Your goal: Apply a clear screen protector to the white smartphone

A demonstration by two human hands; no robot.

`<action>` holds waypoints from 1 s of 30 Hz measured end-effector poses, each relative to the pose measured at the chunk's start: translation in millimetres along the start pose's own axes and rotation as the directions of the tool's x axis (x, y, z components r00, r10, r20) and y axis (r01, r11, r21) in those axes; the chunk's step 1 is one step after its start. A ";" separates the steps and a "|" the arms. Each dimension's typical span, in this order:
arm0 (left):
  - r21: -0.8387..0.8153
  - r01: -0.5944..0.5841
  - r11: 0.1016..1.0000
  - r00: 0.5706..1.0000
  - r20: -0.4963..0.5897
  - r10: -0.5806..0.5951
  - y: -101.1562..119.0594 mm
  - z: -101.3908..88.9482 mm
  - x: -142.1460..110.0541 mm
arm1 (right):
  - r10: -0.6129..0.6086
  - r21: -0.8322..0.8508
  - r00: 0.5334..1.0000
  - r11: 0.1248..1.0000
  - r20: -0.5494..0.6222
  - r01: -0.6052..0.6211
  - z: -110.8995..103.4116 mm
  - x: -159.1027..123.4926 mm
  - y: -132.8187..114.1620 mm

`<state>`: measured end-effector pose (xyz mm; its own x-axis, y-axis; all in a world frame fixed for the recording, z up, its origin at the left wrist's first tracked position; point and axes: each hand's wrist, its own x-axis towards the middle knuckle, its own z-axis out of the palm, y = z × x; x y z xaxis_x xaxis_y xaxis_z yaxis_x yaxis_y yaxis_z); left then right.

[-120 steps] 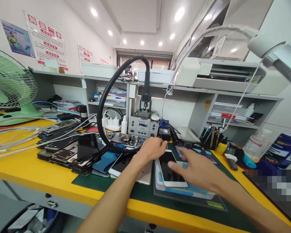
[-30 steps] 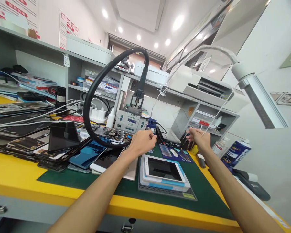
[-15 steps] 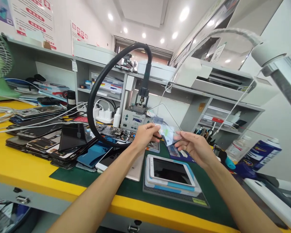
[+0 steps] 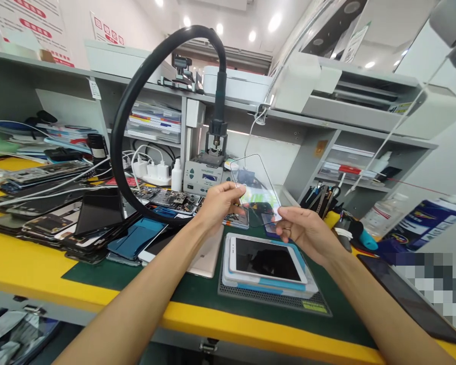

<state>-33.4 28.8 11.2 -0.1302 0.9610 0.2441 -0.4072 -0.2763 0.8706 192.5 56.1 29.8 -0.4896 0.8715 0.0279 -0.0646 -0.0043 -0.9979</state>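
The left hand [image 4: 218,203] and the right hand [image 4: 307,233] are both pinching with their fingers a clear glass sheet [image 4: 255,188] above the white phone [image 4: 268,259] on the counter [image 4: 41,268].

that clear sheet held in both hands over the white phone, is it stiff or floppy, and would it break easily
The clear sheet probably is stiff: pinched only at its edges by the left hand and right hand, it stays flat without sagging. It looks very thin, so likely light and fragile if flexed. Its glossy surface may be slippery, hence edge grips above the white phone.
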 end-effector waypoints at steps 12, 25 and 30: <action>-0.048 0.103 0.994 0.989 0.114 -0.097 -3.0 7.7 -6.3 | 0.192 0.441 0.981 0.878 0.031 -0.186 -5.8 4.0 -1.7; -0.188 0.149 0.971 0.980 0.159 -0.120 -0.7 5.0 -5.0 | 0.136 0.418 0.984 0.892 0.116 -0.173 -3.8 -0.4 -1.0; -0.208 0.169 0.964 0.977 0.168 -0.134 -0.7 7.0 -5.2 | 0.020 0.210 1.000 0.978 -0.014 -0.017 -0.1 1.2 5.4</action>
<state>-26.2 24.2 12.3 0.0798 0.9779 0.1932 -0.6020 -0.1072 0.7912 191.7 57.2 24.4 -0.4790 0.8778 0.0069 -0.2372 -0.1219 -0.9638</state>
